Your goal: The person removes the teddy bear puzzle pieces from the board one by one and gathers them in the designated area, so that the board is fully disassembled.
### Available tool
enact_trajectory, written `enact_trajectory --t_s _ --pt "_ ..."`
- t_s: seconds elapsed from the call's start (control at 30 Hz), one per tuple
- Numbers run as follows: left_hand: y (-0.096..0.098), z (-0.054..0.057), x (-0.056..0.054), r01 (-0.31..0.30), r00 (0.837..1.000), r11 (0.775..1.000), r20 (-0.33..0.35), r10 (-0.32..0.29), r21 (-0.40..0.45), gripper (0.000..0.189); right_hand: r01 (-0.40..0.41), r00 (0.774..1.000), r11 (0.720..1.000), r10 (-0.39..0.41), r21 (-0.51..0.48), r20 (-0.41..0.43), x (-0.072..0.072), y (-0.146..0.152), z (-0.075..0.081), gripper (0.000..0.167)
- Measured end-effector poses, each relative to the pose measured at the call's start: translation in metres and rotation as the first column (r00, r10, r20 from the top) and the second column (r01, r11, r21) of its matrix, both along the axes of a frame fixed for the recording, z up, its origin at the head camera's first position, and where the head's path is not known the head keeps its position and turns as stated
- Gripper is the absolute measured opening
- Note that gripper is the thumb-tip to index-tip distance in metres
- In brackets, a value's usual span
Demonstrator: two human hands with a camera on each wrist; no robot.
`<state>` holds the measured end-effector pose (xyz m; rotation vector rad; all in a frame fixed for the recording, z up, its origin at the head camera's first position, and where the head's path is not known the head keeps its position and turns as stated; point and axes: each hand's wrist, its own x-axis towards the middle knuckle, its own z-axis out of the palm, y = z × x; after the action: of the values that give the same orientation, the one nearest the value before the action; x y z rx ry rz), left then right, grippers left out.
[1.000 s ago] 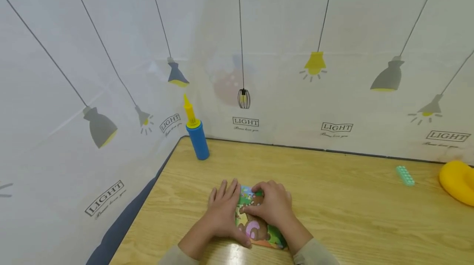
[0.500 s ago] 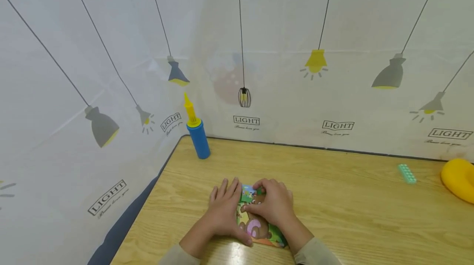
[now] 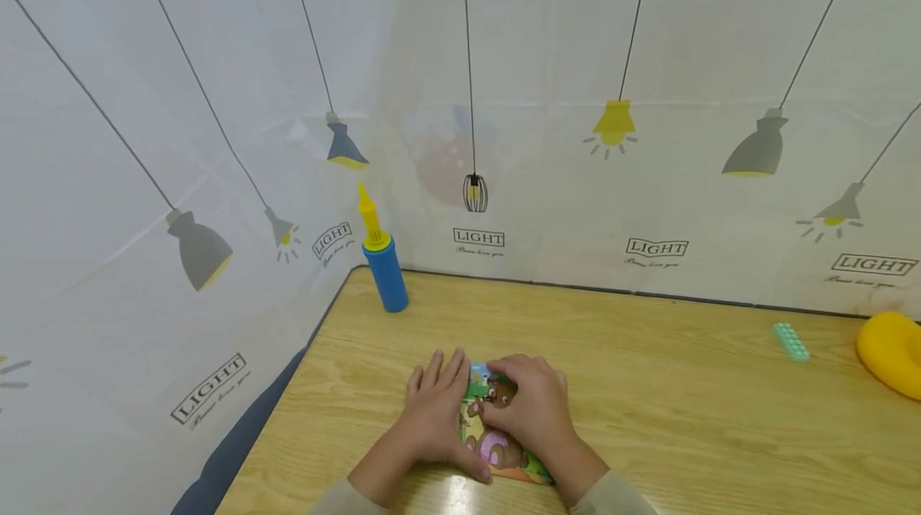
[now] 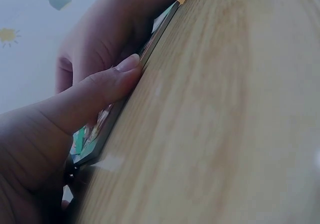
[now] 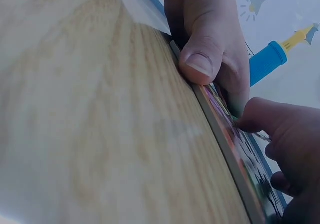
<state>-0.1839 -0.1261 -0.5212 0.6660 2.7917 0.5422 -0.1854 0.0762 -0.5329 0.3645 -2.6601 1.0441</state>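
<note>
A flat picture puzzle (image 3: 495, 448) with a brown bear on it lies on the table under both hands. Along its left side rests my left hand (image 3: 434, 415), fingers straight and thumb at the near edge. The left wrist view shows that thumb (image 4: 112, 83) pressed against the board's side. My right hand (image 3: 536, 407) bends over the upper right part of the picture. Its thumb and index finger pinch at a puzzle piece (image 3: 501, 393) by the bear's face, mostly covered by the fingers. In the right wrist view, the right hand (image 5: 285, 139) stands low over the board (image 5: 225, 136).
A blue hand pump (image 3: 387, 279) with a yellow nozzle stands upright at the back left corner of the wooden table (image 3: 676, 419). To the far right are a mint-green studded block (image 3: 791, 341) and a yellow rounded object (image 3: 892, 355). A printed wall cloth (image 3: 554, 179) borders the back.
My right hand's thumb and fingers have shifted slightly over the picture, and more of the bear's face shows now. The left hand stays in place against the board.
</note>
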Motion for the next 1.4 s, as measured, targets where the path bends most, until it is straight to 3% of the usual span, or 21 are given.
enact_trajectory --t_s 0.13,0.37,0.63,1.17,1.4 --pt "0.000 0.001 0.001 -0.002 1.000 1.000 0.004 0.002 0.008 0.165 -0.026 0.998 0.998 0.029 0.053 -0.055 0.000 0.001 -0.001 0.055" --pt "0.001 0.002 0.001 -0.006 1.000 1.000 0.007 0.006 -0.005 0.165 -0.067 0.986 0.997 0.072 0.043 -0.152 -0.002 0.011 -0.005 0.043" --pt "0.004 0.002 0.001 -0.013 1.000 1.000 -0.008 0.013 -0.018 0.164 -0.108 0.929 0.993 0.117 0.046 -0.352 -0.004 0.047 -0.009 0.040" --pt "0.001 0.001 0.001 -0.015 1.000 1.000 -0.005 0.015 -0.024 0.166 -0.023 0.915 0.992 0.070 0.122 -0.398 0.010 0.149 -0.011 0.041" --pt "0.002 0.001 0.001 -0.009 1.000 1.000 -0.001 0.009 -0.027 0.166 0.036 0.938 0.992 0.009 0.122 -0.347 0.017 0.166 -0.013 0.040"
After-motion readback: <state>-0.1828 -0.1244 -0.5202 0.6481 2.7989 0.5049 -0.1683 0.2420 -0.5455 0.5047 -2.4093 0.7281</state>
